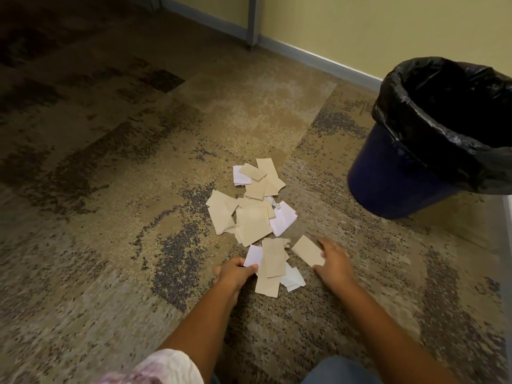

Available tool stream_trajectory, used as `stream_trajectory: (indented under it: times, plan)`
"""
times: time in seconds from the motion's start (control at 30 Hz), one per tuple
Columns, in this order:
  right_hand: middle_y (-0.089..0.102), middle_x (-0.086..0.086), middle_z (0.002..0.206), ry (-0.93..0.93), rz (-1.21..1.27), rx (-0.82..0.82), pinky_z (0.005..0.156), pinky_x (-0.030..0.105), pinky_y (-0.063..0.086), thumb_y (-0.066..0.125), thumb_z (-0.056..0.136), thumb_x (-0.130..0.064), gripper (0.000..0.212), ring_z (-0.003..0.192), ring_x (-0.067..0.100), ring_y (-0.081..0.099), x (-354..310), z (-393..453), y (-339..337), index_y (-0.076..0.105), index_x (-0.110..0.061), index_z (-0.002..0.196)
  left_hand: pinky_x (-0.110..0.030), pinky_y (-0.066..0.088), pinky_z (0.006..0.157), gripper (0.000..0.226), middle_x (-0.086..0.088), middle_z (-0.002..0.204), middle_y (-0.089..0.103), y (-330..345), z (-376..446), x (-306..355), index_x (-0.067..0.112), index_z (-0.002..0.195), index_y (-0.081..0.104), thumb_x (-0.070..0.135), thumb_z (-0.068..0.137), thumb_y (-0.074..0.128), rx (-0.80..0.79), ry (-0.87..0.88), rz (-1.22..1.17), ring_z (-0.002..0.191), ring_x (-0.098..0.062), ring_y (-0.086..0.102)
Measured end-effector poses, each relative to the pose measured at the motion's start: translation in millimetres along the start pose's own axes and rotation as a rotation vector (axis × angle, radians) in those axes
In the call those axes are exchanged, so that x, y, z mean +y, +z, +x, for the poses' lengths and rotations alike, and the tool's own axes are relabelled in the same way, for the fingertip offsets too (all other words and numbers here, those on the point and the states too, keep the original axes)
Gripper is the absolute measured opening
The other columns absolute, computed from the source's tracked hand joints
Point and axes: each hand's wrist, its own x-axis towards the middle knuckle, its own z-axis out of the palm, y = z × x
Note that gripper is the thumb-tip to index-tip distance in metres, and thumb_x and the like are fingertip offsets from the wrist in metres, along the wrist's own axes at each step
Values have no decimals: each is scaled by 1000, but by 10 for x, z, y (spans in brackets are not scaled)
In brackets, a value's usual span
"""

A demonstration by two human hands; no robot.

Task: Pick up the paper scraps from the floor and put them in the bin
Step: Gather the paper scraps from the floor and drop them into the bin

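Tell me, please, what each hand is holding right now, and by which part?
The left hand pinches a white paper scrap by its near edge. The right hand rests on a tan scrap at its near corner; a true grip cannot be told.
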Motion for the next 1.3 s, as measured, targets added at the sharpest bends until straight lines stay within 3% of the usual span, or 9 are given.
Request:
stream_trajectory:
  times: [0.13,0.3,0.43,0.53,0.73,0.9,1.0,1.17,1.3]
  plan:
    - [56,6,114,51,169,-120,70,20,42,80,73,-23,61,96,16,53,80,-69,-12,54,-18,128,-26,39,70,28,-11,124,56,-4,-31,7,9,112,62,20,87,65,19,-2,43,86,-18,50]
    - [57,8,125,26,269,-220,99,33,44,75,77,-35,33,112,21,54,46,-146,80,66,-18,104,-30,40,83,33,-11,131,53,5,-36,26,9,123,59,19,91,59,29,-1,19,97,-21,48]
    - [57,8,121,38,408,-253,90,29,44,68,82,-41,70,106,19,56,-146,-218,63,39,-14,141,-34,41,92,37,-11,138,45,-4,-54,49,12,129,55,23,94,55,44,-25,13,115,-27,48]
    - [50,11,127,17,324,-276,85,28,44,78,73,-39,93,107,21,53,-218,-266,122,25,-18,147,-32,38,84,30,-7,133,52,-47,-91,71,16,124,56,24,96,50,-15,-54,-2,104,-22,46]
    - [66,6,111,134,684,-405,65,23,51,69,85,-17,34,84,13,62,-412,-307,198,59,-10,116,-30,36,78,13,3,101,58,-154,-112,80,26,102,60,27,96,49,-111,-72,-26,86,-13,48]
    - [64,7,106,297,1199,-546,71,33,57,44,97,-8,21,97,23,62,-554,-370,122,56,-16,112,-35,39,83,9,3,106,57,-299,-198,18,29,97,59,25,95,52,-159,-89,-176,102,-17,49]
    - [62,13,108,281,1410,-563,76,37,57,37,91,5,32,94,25,61,-613,-395,42,53,-13,112,-43,56,72,11,-4,105,63,-351,-272,-21,23,100,58,18,96,48,-250,-144,-366,88,-26,65]
    - [67,7,112,110,1212,-469,90,36,54,60,91,-13,24,102,22,64,-669,-485,-71,57,-16,114,-38,60,53,15,-7,73,75,-226,-431,-45,21,100,57,18,99,42,-333,-86,-428,61,-26,73]
    - [68,8,106,88,988,-315,61,27,54,65,88,-16,32,83,19,64,-708,-566,-100,60,-10,119,-34,60,55,14,-7,82,73,-114,-549,2,25,100,58,21,98,44,-310,-25,-396,61,-24,73]
